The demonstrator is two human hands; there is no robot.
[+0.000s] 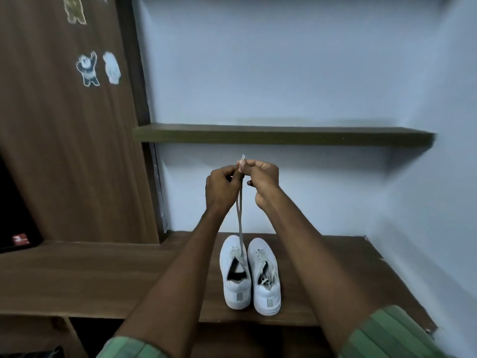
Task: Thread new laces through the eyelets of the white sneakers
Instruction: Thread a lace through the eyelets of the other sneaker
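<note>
- Green ribbed sleeves (387,334) sit at the bottom edge of the view, one on each forearm, with both bare arms reaching forward and up from them.
- Two white sneakers stand side by side on the brown wooden counter (90,277), heels toward the camera and toes toward the wall, touching or nearly touching along their inner sides.
- On the left sneaker (235,273) the opening gapes dark, with lace crossings only near the toe end.
- On the right sneaker (264,276) pale laces run criss-cross up the front, with loose ends lying in the opening.
- One pale lace (240,218) rises from the front eyelets of the left sneaker as two strands, running close together, up to the hands.
- Left hand (222,189) is raised well above the shoes, its fingers curled and pinching the strands near their top.
- Right hand (260,180) meets it from the other side, fingers curled and pinching the lace ends, whose tips poke up just above the fingertips.
- Behind the hands a dark wooden shelf (284,135) is fixed to the pale blue wall.
- At left stands a brown wooden panel (64,151) with cartoon bear stickers (89,69) on it.
</note>
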